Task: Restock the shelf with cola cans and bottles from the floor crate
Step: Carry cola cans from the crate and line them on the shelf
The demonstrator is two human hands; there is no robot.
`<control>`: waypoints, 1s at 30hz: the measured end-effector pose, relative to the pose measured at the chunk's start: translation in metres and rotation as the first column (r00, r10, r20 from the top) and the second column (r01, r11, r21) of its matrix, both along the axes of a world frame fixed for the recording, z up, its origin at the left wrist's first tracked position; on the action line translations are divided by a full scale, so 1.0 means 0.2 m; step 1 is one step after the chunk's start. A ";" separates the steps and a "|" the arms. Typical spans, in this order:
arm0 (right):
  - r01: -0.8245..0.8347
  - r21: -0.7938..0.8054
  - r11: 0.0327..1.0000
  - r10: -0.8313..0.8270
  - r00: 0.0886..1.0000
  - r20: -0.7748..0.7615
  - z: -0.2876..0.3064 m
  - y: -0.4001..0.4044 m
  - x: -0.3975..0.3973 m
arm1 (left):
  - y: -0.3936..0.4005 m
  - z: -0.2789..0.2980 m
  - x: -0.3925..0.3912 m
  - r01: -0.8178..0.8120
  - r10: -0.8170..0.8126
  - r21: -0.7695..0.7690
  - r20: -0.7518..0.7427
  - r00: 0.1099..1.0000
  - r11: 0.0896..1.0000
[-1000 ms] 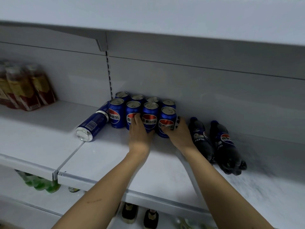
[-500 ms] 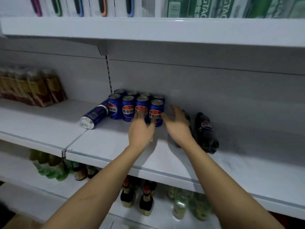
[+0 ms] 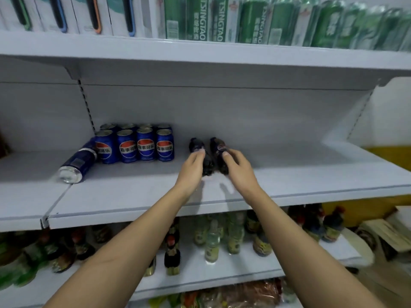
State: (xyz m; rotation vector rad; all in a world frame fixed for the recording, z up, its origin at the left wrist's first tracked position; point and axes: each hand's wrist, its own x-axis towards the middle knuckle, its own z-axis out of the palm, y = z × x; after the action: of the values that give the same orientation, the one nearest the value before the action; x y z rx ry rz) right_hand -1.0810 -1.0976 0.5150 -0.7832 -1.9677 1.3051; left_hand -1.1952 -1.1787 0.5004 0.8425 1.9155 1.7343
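Hands are closing, one apiece, on two dark plastic cola bottles lying side by side, caps rearward: left hand (image 3: 193,166) gripping left bottle (image 3: 198,150), right hand (image 3: 238,166) gripping right bottle (image 3: 220,152).

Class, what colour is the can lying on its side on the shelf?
Dark blue, with a silver end, seen in the head view: the tipped can.

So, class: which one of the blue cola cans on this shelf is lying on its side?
The leftmost can, tipped over with one end facing us; the other cans stand upright in rows.
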 end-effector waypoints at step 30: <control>0.765 -0.216 0.607 -0.740 0.643 0.196 -0.35 0.40 3.00 | 1.02 -0.31 2.92 0.787 -0.774 -0.229 0.164 0.611 0.573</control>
State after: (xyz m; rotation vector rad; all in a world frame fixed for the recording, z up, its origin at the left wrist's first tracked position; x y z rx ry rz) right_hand -0.4807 -1.0186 0.4450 -1.6243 -1.2257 1.0077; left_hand -0.6106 -0.9756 0.4385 1.2671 1.3437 0.8890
